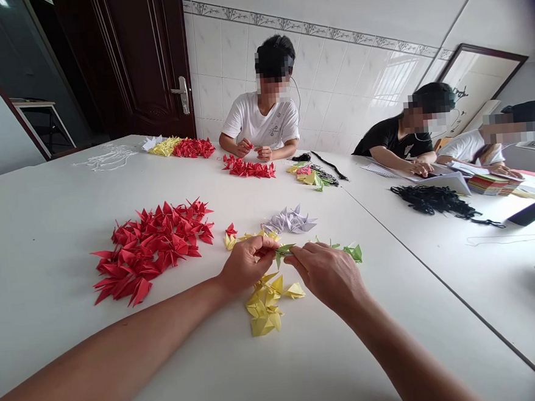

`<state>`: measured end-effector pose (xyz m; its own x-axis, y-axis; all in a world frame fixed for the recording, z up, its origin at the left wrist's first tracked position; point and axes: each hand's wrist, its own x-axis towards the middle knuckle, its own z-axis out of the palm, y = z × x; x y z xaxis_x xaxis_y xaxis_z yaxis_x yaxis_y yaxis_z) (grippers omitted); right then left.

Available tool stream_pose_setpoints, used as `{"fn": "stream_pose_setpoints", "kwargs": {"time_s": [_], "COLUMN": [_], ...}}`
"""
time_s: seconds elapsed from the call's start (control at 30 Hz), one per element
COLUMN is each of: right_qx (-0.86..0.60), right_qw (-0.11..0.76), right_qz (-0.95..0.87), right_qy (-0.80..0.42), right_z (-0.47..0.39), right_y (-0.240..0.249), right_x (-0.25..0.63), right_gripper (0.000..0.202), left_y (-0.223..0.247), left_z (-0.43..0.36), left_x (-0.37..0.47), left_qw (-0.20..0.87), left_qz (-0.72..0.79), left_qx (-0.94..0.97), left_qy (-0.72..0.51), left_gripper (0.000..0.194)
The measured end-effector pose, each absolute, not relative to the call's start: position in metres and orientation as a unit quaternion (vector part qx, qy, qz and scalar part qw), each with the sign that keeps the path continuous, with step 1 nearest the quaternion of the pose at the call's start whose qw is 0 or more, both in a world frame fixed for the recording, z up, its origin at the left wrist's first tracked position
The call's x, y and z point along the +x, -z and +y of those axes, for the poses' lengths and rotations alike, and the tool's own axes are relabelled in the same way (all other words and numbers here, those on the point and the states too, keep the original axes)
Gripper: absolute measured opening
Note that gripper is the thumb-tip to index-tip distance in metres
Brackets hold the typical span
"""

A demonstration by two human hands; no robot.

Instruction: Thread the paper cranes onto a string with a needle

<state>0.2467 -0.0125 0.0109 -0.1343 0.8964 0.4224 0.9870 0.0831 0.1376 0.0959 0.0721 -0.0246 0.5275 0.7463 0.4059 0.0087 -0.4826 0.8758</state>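
Observation:
Between my two hands is a small green folded paper piece (284, 250). My left hand (250, 261) pinches its left end, and my right hand (327, 272) pinches its right end. Just below them lie several yellow folded papers (266, 307). Behind my fingers are a few more yellow pieces, a small red one (231, 230) and a group of white folded papers (291, 221). More green folded papers (353, 253) show beyond my right hand. To the left spreads a large pile of red folded papers (156, 248).
Across the white table (45, 240), a person (262, 121) handles a red piece near rows of red and yellow papers. Two more people sit at the right, by papers and booklets (490, 183). Black cords (432, 199) and a dark phone-like object (534, 210) lie there.

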Motion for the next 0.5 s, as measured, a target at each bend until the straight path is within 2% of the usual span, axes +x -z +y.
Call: {"fn": "stream_pose_setpoints", "kwargs": {"time_s": [0.5], "right_qx": [-0.655], "right_qw": [0.12], "right_qz": [-0.728], "right_qy": [0.164], "right_z": [-0.0083], "right_y": [-0.0064], "right_x": [0.2485], "right_gripper": [0.034], "left_y": [0.0258], "left_z": [0.0722], "left_x": [0.0955], "left_qw": [0.475], "left_qz": [0.231], "left_qx": [0.762], "left_qy": [-0.375], "left_gripper": [0.031]}}
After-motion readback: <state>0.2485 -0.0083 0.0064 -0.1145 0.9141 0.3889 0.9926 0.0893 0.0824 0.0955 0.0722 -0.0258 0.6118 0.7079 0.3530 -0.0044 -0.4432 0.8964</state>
